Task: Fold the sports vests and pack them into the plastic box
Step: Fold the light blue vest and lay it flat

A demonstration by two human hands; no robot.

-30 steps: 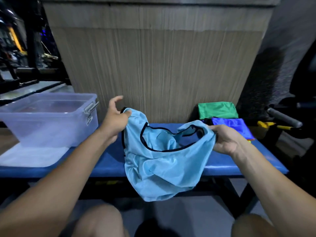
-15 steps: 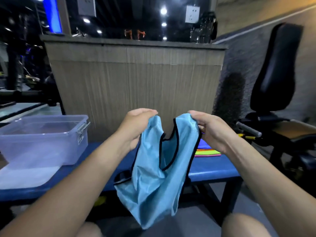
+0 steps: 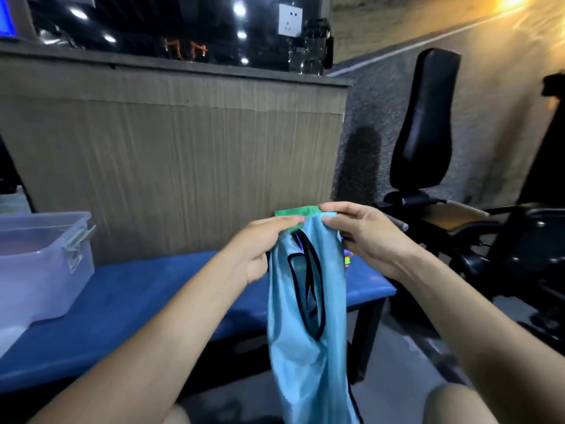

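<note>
Behind a blue bench (image 3: pixel 146 289) a wood-panelled counter (image 3: pixel 183 154) is seen. A light blue vest (image 3: pixel 308 332) is held up over the bench's near edge, its top pinched by the left hand (image 3: pixel 263 249) and the right hand (image 3: pixel 360 237), close together. A clear plastic box (image 3: pixel 39 264) stands at the far left; a green vest (image 3: pixel 296 211) lies behind the hands.

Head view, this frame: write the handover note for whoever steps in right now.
Left hand and right hand: both pinch the top edge of the light blue vest, shoulders brought together; it hangs lengthwise in front of the blue bench.
Plastic box: open, on the bench's left end.
More vests: piled behind the hands.
Done: first lengthwise fold.
Left: finish folding, box it, then the pile.
</note>
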